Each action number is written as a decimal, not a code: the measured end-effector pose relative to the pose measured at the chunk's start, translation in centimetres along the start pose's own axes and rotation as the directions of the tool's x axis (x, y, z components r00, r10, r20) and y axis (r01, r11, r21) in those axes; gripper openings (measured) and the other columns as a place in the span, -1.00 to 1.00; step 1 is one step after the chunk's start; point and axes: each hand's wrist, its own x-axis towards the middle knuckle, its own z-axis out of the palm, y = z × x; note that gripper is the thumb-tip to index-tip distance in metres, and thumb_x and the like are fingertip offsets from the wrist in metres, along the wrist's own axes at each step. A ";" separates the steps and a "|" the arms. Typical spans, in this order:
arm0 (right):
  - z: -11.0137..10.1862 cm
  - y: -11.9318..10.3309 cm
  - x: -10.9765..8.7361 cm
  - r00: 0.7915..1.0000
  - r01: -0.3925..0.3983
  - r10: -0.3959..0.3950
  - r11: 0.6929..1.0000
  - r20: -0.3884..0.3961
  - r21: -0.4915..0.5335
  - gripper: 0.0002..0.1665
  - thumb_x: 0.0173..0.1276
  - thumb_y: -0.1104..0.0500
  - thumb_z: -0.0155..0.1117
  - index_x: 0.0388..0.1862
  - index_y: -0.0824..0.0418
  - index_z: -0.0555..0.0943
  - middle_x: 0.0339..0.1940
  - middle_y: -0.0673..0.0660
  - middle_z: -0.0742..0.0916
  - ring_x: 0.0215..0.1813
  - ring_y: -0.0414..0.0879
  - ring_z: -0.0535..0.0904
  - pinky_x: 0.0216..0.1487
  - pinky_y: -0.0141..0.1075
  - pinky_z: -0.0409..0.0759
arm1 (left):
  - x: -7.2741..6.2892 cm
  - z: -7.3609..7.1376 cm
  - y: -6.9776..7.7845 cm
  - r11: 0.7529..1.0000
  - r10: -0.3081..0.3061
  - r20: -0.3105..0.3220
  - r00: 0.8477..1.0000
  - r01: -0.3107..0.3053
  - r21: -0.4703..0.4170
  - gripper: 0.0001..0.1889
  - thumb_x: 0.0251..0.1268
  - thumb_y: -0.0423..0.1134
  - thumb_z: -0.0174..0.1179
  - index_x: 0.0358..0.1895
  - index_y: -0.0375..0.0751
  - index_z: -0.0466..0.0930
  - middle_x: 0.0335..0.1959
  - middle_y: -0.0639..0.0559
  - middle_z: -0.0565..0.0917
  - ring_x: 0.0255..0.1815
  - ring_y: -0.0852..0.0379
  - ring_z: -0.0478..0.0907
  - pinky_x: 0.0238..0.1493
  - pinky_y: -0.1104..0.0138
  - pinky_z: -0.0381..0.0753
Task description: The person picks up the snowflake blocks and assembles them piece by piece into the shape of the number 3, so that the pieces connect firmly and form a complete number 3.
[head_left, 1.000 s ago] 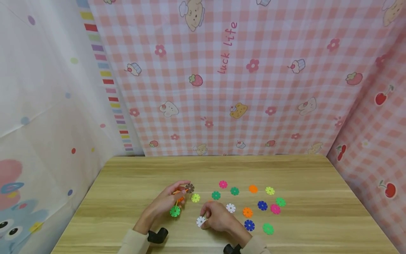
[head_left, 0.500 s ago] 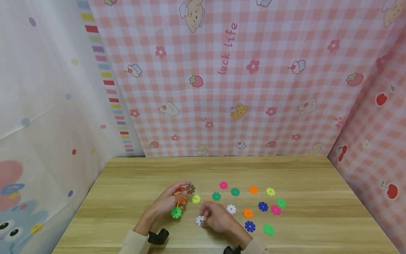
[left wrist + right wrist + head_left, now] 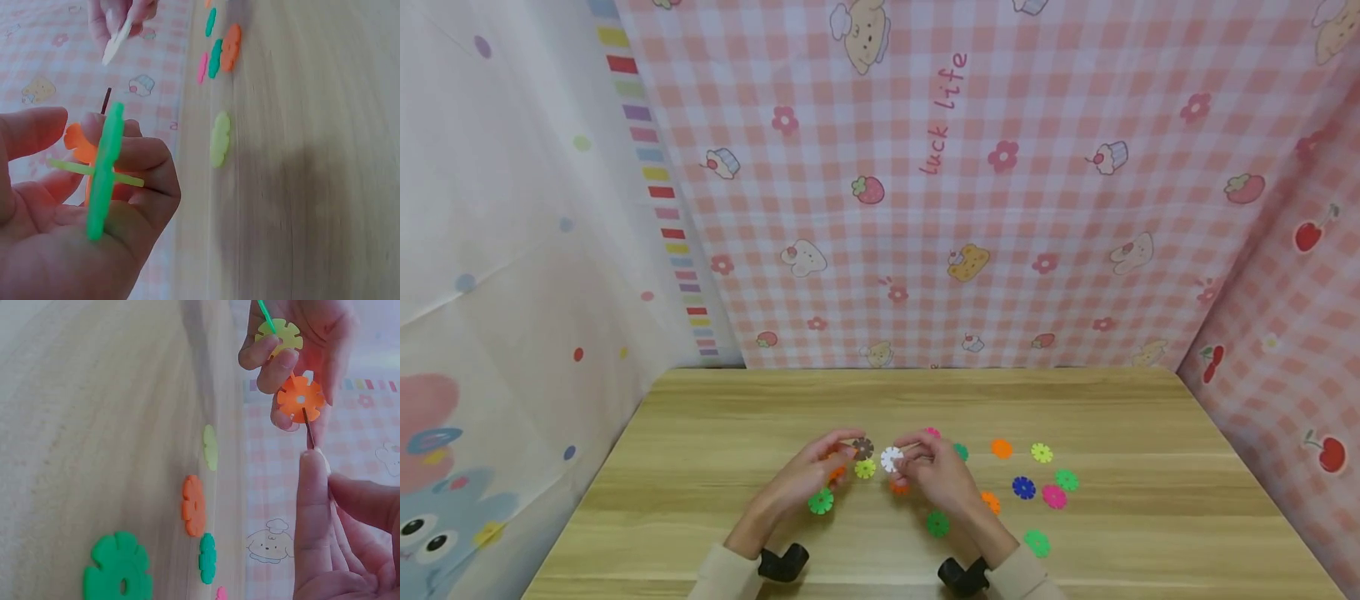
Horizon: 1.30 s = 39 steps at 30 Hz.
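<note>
L. hand (image 3: 808,479), fingers curled, grips a joined cluster of snowflake discs (image 3: 100,165) (green, orange, yellow-green, brown) above the wooden table (image 3: 715,433). R. hand (image 3: 936,471) pinches a white disc (image 3: 891,458) w/ thumb and fingertips, held just beside the cluster's brown disc (image 3: 862,448); whether they touch cannot be told. Loose discs lie on the table to the right, incl. a blue disc (image 3: 1023,487).

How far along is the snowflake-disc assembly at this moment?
Partly built: the left hand grips a cluster of green, orange, yellow and brown discs already slotted together. In hand: the right hand pinches a white disc beside the brown disc, not visibly joined. Left: loose discs lie on the table.
</note>
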 end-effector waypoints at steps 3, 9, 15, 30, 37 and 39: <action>-0.2 -0.2 0.1 0.999 0.006 -0.005 1.000 -0.039 0.030 -0.63 0.36 0.44 0.18 0.14 0.47 0.51 -0.26 0.29 0.75 -0.25 0.14 0.75 -0.15 -0.08 0.72 | 0.0 0.3 0.3 1.000 0.014 0.009 1.000 -0.014 0.009 -0.56 0.58 -0.17 -0.05 0.41 -0.23 0.32 -0.07 -0.30 0.48 -0.35 0.07 0.40 -0.36 0.38 0.46; -0.3 -0.2 0.3 0.998 0.008 -0.001 0.996 -0.067 0.092 -0.64 0.33 0.48 0.18 0.11 0.52 0.50 -0.28 0.32 0.73 -0.27 0.17 0.75 -0.17 -0.08 0.73 | 0.1 0.7 0.9 1.000 0.015 0.021 1.000 -0.015 -0.019 -0.56 0.58 -0.19 -0.06 0.42 -0.23 0.31 -0.05 -0.27 0.45 -0.34 0.06 0.41 -0.34 0.39 0.48; -0.3 -0.1 0.2 0.997 0.031 -0.026 0.997 -0.072 0.066 -0.74 0.33 0.48 0.20 0.00 0.47 0.55 -0.27 0.32 0.73 -0.28 0.14 0.74 -0.19 -0.12 0.73 | 0.1 1.0 1.0 0.999 0.002 0.030 1.000 -0.001 -0.048 -0.55 0.59 -0.17 -0.06 0.42 -0.24 0.30 -0.08 -0.26 0.46 -0.34 0.05 0.44 -0.35 0.38 0.52; 0.1 0.5 -0.2 0.988 0.095 -0.099 0.995 -0.114 -0.039 -0.94 0.30 0.42 0.32 -0.25 0.37 0.66 -0.30 0.23 0.75 -0.18 0.18 0.73 -0.14 -0.18 0.72 | 0.4 1.6 1.0 0.999 -0.006 0.046 0.999 0.008 -0.040 -0.64 0.61 -0.19 -0.12 0.35 -0.09 0.39 0.02 -0.37 0.45 -0.42 0.14 0.37 -0.41 0.42 0.44; 0.3 0.3 -0.4 0.982 0.137 -0.137 0.991 -0.129 -0.010 -0.93 0.27 0.47 0.32 -0.27 0.41 0.69 -0.27 0.29 0.73 -0.13 0.29 0.71 -0.15 -0.23 0.72 | 0.2 1.8 1.6 1.000 0.008 0.039 0.999 -0.007 -0.025 -0.61 0.59 -0.18 -0.07 0.37 -0.14 0.37 -0.02 -0.25 0.49 -0.40 0.10 0.37 -0.37 0.35 0.43; 0.3 0.2 -0.5 0.980 0.149 -0.148 0.989 -0.136 -0.002 -0.94 0.26 0.48 0.32 -0.28 0.44 0.69 -0.27 0.31 0.72 -0.14 0.29 0.71 -0.16 -0.26 0.72 | 0.2 1.8 1.7 1.000 0.008 0.040 0.999 -0.007 -0.021 -0.61 0.59 -0.19 -0.07 0.37 -0.14 0.37 -0.04 -0.23 0.49 -0.39 0.08 0.36 -0.37 0.34 0.43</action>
